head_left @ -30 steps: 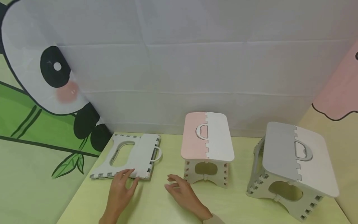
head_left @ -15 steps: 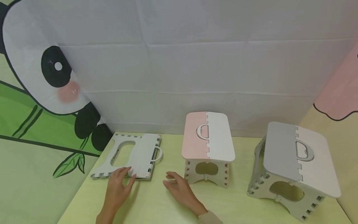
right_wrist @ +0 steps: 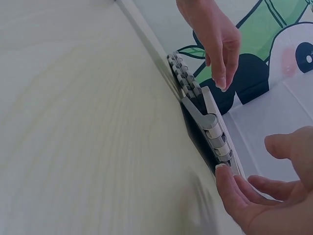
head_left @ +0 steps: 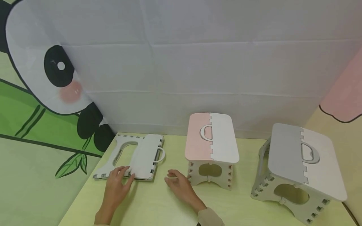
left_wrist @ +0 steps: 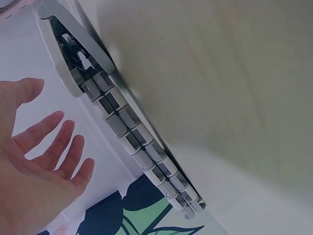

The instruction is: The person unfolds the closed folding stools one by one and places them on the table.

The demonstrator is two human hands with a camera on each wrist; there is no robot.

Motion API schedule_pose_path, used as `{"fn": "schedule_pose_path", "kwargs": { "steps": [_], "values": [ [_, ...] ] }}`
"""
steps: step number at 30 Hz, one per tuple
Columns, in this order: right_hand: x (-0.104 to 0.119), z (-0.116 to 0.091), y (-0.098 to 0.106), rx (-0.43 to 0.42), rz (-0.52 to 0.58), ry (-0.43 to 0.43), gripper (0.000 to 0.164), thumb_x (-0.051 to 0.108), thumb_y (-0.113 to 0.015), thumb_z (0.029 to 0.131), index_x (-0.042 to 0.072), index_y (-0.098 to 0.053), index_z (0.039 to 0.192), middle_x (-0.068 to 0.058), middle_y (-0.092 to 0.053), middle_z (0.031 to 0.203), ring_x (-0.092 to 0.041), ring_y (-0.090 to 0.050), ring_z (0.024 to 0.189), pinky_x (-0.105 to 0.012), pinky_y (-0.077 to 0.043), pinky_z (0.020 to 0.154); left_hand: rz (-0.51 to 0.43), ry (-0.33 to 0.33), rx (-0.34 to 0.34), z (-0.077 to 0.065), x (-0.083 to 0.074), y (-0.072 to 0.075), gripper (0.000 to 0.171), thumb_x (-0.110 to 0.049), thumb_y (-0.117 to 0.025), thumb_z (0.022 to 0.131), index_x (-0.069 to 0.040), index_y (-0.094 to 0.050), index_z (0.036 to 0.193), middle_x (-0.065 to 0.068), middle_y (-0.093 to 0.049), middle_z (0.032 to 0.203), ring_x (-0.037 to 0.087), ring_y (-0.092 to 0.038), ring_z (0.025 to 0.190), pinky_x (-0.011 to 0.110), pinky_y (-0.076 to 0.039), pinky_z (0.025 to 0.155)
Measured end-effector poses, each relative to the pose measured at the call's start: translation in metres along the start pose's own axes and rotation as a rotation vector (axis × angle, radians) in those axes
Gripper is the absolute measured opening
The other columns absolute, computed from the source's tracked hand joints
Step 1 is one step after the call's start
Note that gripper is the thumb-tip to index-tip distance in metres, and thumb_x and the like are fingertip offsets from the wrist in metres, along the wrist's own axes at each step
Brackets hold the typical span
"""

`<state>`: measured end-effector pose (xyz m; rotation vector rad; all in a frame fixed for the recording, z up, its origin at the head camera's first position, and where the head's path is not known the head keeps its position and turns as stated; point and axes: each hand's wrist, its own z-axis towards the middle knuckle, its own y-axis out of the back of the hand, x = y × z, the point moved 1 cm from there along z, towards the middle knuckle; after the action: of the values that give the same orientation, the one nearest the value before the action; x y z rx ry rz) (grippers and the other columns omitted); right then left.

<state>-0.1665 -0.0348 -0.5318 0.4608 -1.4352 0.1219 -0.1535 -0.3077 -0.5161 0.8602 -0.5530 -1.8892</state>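
Note:
A white folding step stool (head_left: 143,160) lies folded flat at the table's left, its carry handle (head_left: 161,155) pointing right. My left hand (head_left: 115,188) hovers at its near edge, fingers loosely spread and overlapping it in the head view. The left wrist view shows those fingers (left_wrist: 51,139) apart from the hinged edge of the stool (left_wrist: 137,142), gripping nothing. Between the folded stool and a pink-and-white stool (head_left: 212,138) is my right hand (head_left: 182,190), fingers loosely bent around nothing. From the right wrist, its fingertips (right_wrist: 222,171) overlap the folded stool's corner.
The pink-and-white stool stands unfolded mid-table near the back. Farther right stands a larger grey-and-white stool (head_left: 305,160), also unfolded. A white cloth (head_left: 169,69) hangs behind the pale table (head_left: 158,207), with a cartoon-printed panel (head_left: 51,138) on the left.
My left hand has shifted slightly left along the folded stool's near edge. The right hand has moved a little forward and left. The stools keep their places; the head view has shifted slightly.

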Motion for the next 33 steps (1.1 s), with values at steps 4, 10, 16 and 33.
{"fn": "schedule_pose_path", "kwargs": {
  "steps": [4,10,16,33],
  "values": [
    [0.0,0.004,-0.001,-0.008,0.016,-0.007,0.043,0.037,-0.053,0.097,0.013,-0.05,0.134,-0.01,-0.056,0.128,-0.027,-0.058,0.11,-0.037,-0.05,0.088,0.018,-0.001,0.008,0.002,0.005,0.0,0.038,-0.014,-0.08,0.072,0.003,-0.067,0.102,0.019,-0.06,0.097,0.038,-0.052,0.09,0.05,-0.041,0.078],
    [-0.001,0.009,-0.002,-0.027,-0.012,-0.017,0.048,0.041,-0.053,0.097,0.01,-0.051,0.133,-0.01,-0.058,0.125,-0.024,-0.06,0.109,-0.038,-0.049,0.089,0.012,0.022,0.023,0.003,0.013,0.0,0.036,-0.016,-0.08,0.073,0.002,-0.068,0.102,0.02,-0.06,0.099,0.039,-0.052,0.093,0.052,-0.041,0.079],
    [-0.001,0.014,-0.005,-0.041,-0.007,-0.022,0.049,0.04,-0.053,0.096,0.008,-0.051,0.133,-0.009,-0.059,0.123,-0.023,-0.061,0.107,-0.038,-0.05,0.087,0.02,0.031,0.024,0.005,0.016,0.002,0.037,-0.015,-0.08,0.073,0.002,-0.067,0.103,0.021,-0.06,0.101,0.04,-0.052,0.093,0.055,-0.04,0.077],
    [-0.009,0.026,-0.009,-0.02,0.049,-0.057,0.052,0.042,-0.055,0.095,0.008,-0.049,0.135,-0.004,-0.059,0.122,-0.016,-0.062,0.106,-0.029,-0.051,0.086,0.01,-0.019,0.039,0.008,0.027,0.0,0.039,-0.016,-0.081,0.072,0.003,-0.067,0.102,0.023,-0.061,0.102,0.043,-0.052,0.098,0.056,-0.039,0.082]
  ]
}}
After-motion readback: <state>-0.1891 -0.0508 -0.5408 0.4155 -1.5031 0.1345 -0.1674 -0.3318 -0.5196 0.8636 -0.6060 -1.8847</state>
